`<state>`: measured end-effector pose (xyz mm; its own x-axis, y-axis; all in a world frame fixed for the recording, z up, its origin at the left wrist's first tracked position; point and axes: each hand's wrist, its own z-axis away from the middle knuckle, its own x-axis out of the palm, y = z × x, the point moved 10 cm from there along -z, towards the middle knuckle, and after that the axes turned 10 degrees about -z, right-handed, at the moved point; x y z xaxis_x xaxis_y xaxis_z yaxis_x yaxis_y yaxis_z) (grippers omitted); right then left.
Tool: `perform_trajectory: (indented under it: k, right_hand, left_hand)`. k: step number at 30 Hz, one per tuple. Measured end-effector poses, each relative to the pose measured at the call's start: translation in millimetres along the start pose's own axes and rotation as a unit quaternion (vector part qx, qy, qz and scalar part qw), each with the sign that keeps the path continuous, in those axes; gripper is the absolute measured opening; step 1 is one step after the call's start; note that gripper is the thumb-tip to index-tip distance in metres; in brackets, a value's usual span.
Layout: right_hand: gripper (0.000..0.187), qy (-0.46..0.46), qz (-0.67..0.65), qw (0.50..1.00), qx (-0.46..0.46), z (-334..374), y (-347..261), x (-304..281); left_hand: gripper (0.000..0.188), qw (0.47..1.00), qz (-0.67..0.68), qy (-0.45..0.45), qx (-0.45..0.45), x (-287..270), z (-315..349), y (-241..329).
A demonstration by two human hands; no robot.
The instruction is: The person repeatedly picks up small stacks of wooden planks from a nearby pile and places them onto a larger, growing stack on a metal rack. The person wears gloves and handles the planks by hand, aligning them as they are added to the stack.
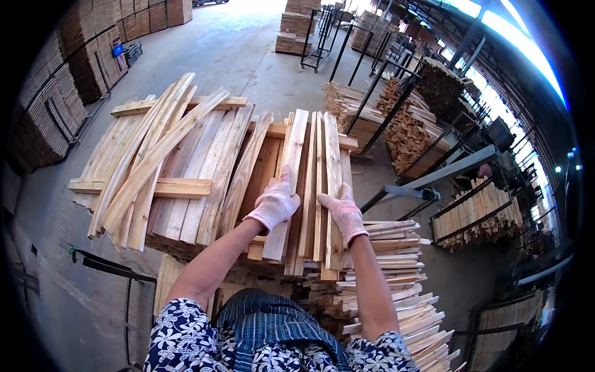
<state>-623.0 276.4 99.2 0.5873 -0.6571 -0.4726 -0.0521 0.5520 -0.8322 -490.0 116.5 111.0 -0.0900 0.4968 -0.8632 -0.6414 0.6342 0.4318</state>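
Both of my hands wear pale pink knitted gloves. My left hand (276,202) is closed on the left edge of a pale wooden plank (295,149), its thumb on the upper face; some fingers are hidden. My right hand (345,214) grips another light plank (332,155) from the right, thumb across its top. Between them lie several narrow boards (311,186) set roughly side by side, pointing away from me. These rest across a wooden crosspiece (280,131) on the board stack.
Left of my hands, loose planks (162,142) lie crossed over a wide layer of boards (197,180). A pile of thin strips (396,279) stands by my right forearm. Black metal frames (396,93) and a grey beam (452,167) rise at the right. Tall timber stacks (46,111) stand far left.
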Motion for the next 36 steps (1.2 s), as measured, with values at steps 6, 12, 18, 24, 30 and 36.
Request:
perform_trajectory:
  k: [6,12,18,24,30,36]
  right_hand:
    - [0.099,0.095,0.128,0.987,0.004,19,-8,-5]
    - [0.079,0.093,0.281,0.954,-0.040,26,-32,14]
    - [0.073,0.130,0.251,0.953,-0.109,18,-17,6]
    - [0.064,0.118,0.301,0.942,-0.091,33,-45,21]
    - [0.062,0.121,0.244,0.961,-0.051,24,-40,-17]
    - [0.074,0.103,0.230,0.963,-0.100,9,-15,7]
  left_hand:
    - [0.073,0.986,0.020,0.144,0.080,-57,31,-11]
    - [0.066,0.918,-0.299,0.257,-0.046,-37,5,-79]
    - [0.061,0.907,-0.336,0.237,-0.087,-33,-5,-66]
    - [0.080,0.996,0.044,0.037,-0.067,-11,-14,-2]
    - [0.080,0.998,0.044,0.047,-0.021,-11,-33,-9]
    - [0.060,0.958,-0.217,0.184,0.039,-31,-7,27]
